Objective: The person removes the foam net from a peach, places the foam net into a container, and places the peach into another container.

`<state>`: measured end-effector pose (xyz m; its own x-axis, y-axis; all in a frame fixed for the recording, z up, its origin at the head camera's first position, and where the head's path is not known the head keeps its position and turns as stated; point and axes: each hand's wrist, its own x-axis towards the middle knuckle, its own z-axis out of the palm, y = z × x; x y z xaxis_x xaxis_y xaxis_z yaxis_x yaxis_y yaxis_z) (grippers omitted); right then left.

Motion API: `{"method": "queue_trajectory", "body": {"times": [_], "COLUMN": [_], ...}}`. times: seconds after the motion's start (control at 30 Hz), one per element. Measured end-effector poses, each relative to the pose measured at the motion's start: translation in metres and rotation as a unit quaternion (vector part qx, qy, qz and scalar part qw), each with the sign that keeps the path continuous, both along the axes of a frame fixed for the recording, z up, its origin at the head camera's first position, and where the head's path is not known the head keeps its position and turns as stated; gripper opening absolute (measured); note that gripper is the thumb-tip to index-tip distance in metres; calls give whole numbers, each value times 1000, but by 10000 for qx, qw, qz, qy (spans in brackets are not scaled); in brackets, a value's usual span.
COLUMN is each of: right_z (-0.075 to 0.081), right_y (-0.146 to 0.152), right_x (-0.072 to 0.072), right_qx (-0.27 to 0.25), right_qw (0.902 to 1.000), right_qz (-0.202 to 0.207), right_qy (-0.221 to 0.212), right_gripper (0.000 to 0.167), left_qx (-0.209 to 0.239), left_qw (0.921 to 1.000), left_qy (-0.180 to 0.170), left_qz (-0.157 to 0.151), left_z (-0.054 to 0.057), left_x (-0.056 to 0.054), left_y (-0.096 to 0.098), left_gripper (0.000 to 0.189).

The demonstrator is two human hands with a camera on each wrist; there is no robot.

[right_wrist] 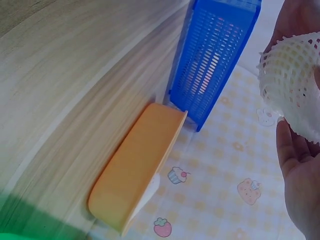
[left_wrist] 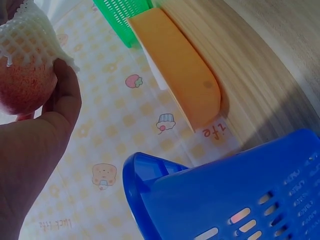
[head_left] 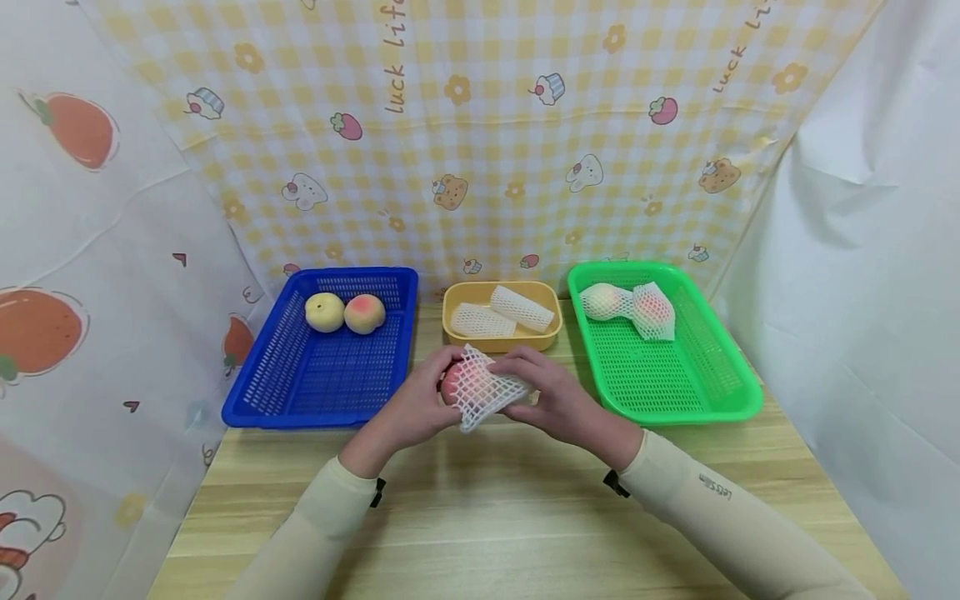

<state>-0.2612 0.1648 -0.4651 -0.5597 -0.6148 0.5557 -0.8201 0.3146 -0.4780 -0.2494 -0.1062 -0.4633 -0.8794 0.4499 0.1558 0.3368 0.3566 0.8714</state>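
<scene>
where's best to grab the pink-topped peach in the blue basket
The pink-topped peach is probably best cupped around its rounded middle, from above right: the yellow peach sits close on its left, while its right side is free.

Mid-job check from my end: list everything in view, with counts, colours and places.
blue basket: 1, blue, left
loose peaches: 2, yellowish, one blushed pink, in blue basket
small tray: 1, orange-yellow, between baskets
spare foam nets: 2, white, in tray
green basket: 1, green, right
netted fruits: 2, pale yellow and pink, white nets, in green basket
held peach: 1, reddish, between the hands
held net: 1, white, partly over held peach
table: 1, pale wood, beneath
checked cloth: 1, yellow-white, behind
sleeves: 2, cream, forearms
left hand: 1, bare, gripping held peach
right hand: 1, bare, holding held net
</scene>
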Motion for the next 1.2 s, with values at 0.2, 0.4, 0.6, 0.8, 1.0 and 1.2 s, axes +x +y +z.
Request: {"method": "queue_trajectory", "body": {"times": [0.2, 0.4, 0.6, 0.8, 1.0, 1.2], "right_z": [1, 0, 0, 4, 11, 20], "right_y": [0, 0, 1, 4, 8, 11], "right_x": [2, 1, 0, 2, 4, 4], "right_qx": [-45, 50, 99, 257, 499, 1144], "right_qw": [10000, 9999, 9997, 9994, 9984, 9918], "right_qz": [-68, -97, 3, -58, -238, -437], "right_qy": [-49, 43, 212, 239, -105, -373], "right_gripper": [54, 47, 33, 30, 33, 32], "left_qx": [39, 6, -7, -13, -22, -98], "left_qw": [9999, 9997, 9995, 9991, 9986, 9986], "left_qy": [-79, -84, 91, 171, 181, 190], "left_qz": [109, 248, 302, 385, 505, 483], "left_z": [2, 2, 0, 0, 2, 1], "left_x": [0, 2, 2, 1, 1, 1], "left_y": [1, 1, 1, -1, -7, -9], "left_gripper": [77, 78, 77, 72, 69, 68]}}
